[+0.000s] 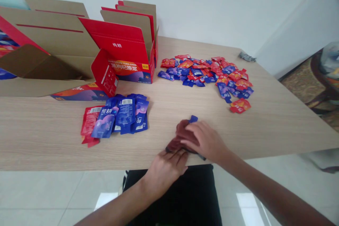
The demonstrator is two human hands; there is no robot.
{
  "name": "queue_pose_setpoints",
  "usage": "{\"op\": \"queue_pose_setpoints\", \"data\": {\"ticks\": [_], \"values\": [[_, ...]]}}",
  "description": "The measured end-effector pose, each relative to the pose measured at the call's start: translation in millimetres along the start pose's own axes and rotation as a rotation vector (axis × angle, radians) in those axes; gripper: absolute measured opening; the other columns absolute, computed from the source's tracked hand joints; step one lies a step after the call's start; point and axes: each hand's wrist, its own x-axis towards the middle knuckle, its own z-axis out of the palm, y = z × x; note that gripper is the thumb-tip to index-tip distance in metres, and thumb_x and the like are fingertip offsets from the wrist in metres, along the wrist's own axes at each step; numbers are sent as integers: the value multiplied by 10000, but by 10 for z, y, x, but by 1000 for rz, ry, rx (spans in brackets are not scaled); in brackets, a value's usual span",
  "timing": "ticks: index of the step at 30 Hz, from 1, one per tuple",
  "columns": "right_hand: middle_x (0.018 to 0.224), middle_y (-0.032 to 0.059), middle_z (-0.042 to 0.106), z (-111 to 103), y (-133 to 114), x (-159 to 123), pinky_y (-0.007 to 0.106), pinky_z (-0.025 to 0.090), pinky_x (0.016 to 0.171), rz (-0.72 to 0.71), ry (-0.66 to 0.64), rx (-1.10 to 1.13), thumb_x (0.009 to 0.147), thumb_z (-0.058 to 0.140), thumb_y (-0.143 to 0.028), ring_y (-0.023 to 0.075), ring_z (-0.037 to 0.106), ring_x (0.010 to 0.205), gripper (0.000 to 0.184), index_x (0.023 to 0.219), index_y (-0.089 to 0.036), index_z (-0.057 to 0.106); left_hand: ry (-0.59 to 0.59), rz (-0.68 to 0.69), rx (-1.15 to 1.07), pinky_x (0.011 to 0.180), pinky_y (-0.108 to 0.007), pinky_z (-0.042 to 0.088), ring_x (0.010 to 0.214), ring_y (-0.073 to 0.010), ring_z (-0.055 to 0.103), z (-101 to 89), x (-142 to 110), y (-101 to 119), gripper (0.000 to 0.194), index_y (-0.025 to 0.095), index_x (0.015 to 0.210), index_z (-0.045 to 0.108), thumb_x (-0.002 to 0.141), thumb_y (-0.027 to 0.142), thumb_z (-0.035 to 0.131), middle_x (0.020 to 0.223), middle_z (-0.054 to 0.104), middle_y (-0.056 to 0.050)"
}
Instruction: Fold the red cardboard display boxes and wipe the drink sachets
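clock directions are read from the hands. the wood-grain table [278, 123] bears everything under inspection. at 10 o'clock the large open carton [74, 61] stands with its flaps spread, presumably to leave its mouth free for filling; its floor lies in shadow behind the flaps, so contents cannot be told. at 11 o'clock the smaller red cartons [127, 54] stand one behind another with lids raised, probably to keep them in reach; their interiors are hidden from this angle. between 12 and 1 o'clock a loose pile of red and blue pouches [197, 71] lies mixed, with no container around it. at 10 o'clock, just beside the large carton, a pouch group [125, 114] overlaps in a rough row, red at its left end and blue beyond, seemingly set apart from the pile.

the right hand [208, 141] grasps the brown cloth [180, 137] from its 3 o'clock side; the left hand [165, 169] grips it at the near edge. the cloth is bunched near the table's front edge. a grey cloth [247, 57] lies at 1 o'clock, on the far corner. a blue pouch [193, 118] protrudes at the brown cloth's 1 o'clock side, mostly covered, apparently held for wiping.
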Motion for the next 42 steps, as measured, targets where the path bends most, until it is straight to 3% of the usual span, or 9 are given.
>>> {"op": "queue_pose_setpoints", "data": {"ticks": [3, 8, 12, 17, 24, 29, 34, 38, 42], "values": [[1126, 101, 678, 168, 60, -44, 454, 531, 955, -26, -71, -2, 1008, 585, -491, 281, 620, 1059, 345, 1225, -224, 588, -2, -4, 3, 971, -345, 577, 1070, -227, 753, 6, 7, 10, 273, 133, 1253, 659, 1041, 294, 601, 1211, 769, -107], [1129, 137, 682, 162, 778, 231, 473, 533, 911, 163, 21, -201, 1022, 531, -514, 309, 607, 1042, 396, 1245, -194, 599, 10, 13, 29, 1044, -339, 536, 1193, -228, 707, -5, -7, 20, 312, 121, 1258, 649, 1003, 300, 676, 1311, 728, -119], [1172, 172, 669, -69, 1033, 225, 503, 505, 967, 315, 267, -237, 1015, 505, -578, 331, 603, 1097, 510, 1292, -156, 581, -94, 18, -15, 984, -344, 552, 1127, -235, 724, -145, 111, -50, 403, 166, 1204, 668, 944, 465, 743, 1237, 756, -97], [1286, 176, 651, -264, 793, -268, 500, 490, 1021, 627, 492, -17, 980, 533, -626, 324, 620, 1190, 614, 1384, -163, 525, -80, -53, -47, 850, -343, 545, 901, -214, 715, -275, 619, -156, 334, 193, 1125, 685, 1050, 493, 557, 934, 748, -51], [1247, 197, 682, -122, 479, -982, 527, 519, 940, 1063, 528, 169, 863, 567, -764, 384, 663, 1139, 767, 1364, -183, 545, -24, -490, 48, 892, -457, 542, 1051, -313, 626, 16, 1216, -93, 358, 148, 1226, 634, 1019, 439, 618, 1148, 643, -142], [1293, 218, 658, -15, 396, -1068, 545, 491, 983, 1105, 636, 216, 881, 571, -735, 392, 633, 1193, 775, 1400, -163, 510, -103, -509, 21, 906, -475, 527, 1067, -342, 619, 136, 1325, -160, 264, 120, 1077, 641, 1003, 373, 642, 1112, 633, -181], [1315, 219, 644, -16, 395, -1010, 538, 478, 1005, 1083, 681, 206, 896, 572, -708, 379, 618, 1216, 741, 1395, -164, 512, -224, -433, -174, 769, -311, 536, 909, -241, 690, 92, 1407, -412, 312, 143, 1091, 638, 884, 324, 784, 995, 704, -91], [1309, 215, 643, 3, 411, -1018, 538, 474, 1004, 1082, 691, 196, 905, 560, -708, 380, 614, 1216, 729, 1390, -166, 515, -240, -342, -346, 724, -262, 528, 825, -179, 688, -152, 1475, -534, 170, 171, 937, 697, 958, 339, 695, 885, 701, -20], [1281, 208, 652, 17, 423, -1042, 522, 480, 979, 1075, 676, 193, 909, 552, -708, 369, 622, 1186, 727, 1395, -169, 511, -42, -236, -517, 866, -287, 526, 985, -174, 668, -530, 1367, -430, 193, 209, 1064, 757, 1034, 319, 601, 1005, 671, -39]]}}
